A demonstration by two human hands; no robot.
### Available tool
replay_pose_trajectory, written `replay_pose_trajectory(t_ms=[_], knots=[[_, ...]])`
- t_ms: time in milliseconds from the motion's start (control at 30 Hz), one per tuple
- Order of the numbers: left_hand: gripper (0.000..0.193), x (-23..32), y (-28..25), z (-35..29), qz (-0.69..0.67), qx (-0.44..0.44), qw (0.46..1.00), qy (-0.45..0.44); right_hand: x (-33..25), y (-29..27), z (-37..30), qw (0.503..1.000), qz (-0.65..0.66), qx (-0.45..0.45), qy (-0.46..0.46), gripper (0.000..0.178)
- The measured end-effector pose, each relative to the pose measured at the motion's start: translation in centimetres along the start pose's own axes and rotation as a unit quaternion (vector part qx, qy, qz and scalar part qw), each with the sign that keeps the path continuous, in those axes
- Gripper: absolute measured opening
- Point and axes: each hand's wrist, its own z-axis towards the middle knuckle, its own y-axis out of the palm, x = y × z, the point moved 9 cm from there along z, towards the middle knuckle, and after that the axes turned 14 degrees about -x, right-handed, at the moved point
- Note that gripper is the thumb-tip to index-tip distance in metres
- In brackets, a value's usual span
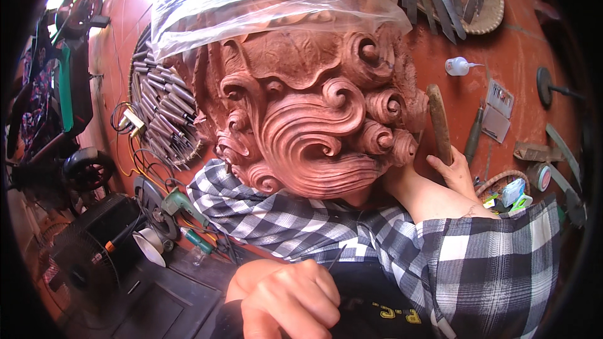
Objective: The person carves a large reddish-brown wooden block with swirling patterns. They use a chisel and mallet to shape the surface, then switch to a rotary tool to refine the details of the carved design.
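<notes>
A reddish-brown wood carving [314, 113] with deep swirling curls leans over my crossed legs in checkered cloth [276, 216]. My right hand [298, 301], low in the picture close to my body, has its fingers curled in. Skin that seems to be my left hand [244, 278] lies partly behind it, its fingers hidden. What the curled fingers hold, if anything, does not show. A thin dark tip [339, 256] sticks up just beyond them. At the carving's right edge, a worn wooden stick [440, 122] stands by what looks like my bare foot [457, 176].
Clear plastic sheeting [282, 0] covers the carving's far part. Many handled carving tools [166, 103] fill a basket at left, near cords and a green power tool [185, 206]. Flat blades [433, 0] lie at a far-right basket [493, 22]; a white bottle [460, 66] stands nearer. A fan [78, 270] is lower left.
</notes>
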Motion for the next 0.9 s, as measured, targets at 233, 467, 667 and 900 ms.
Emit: replay_pose_trajectory(t_ms=[233, 467, 667, 900], knots=[[0.035, 1.0, -0.3, -0.8, 0.007, 0.023, 0.996, 0.087, 2.4, 0.1, 0.9, 1.0, 0.008, 0.011, 0.007, 0.044], [0.04, -2.8, -4.7, -3.3, 0.096, 0.009, 0.966, -0.241, 3.9, -0.4, -0.2, 0.998, -0.019, 0.02, 0.05, 0.041], [0.032, -8.3, -3.1, -4.5, 0.165, -0.089, 0.9, -0.394, 4.3, -0.5, 0.1, 0.998, -0.009, -0.003, 0.057, 0.042], [0.035, -10.0, -2.0, -4.0, 0.191, -0.108, 0.898, -0.382, 4.2, -0.6, 0.3, 0.995, -0.017, -0.021, 0.094, 0.042]])
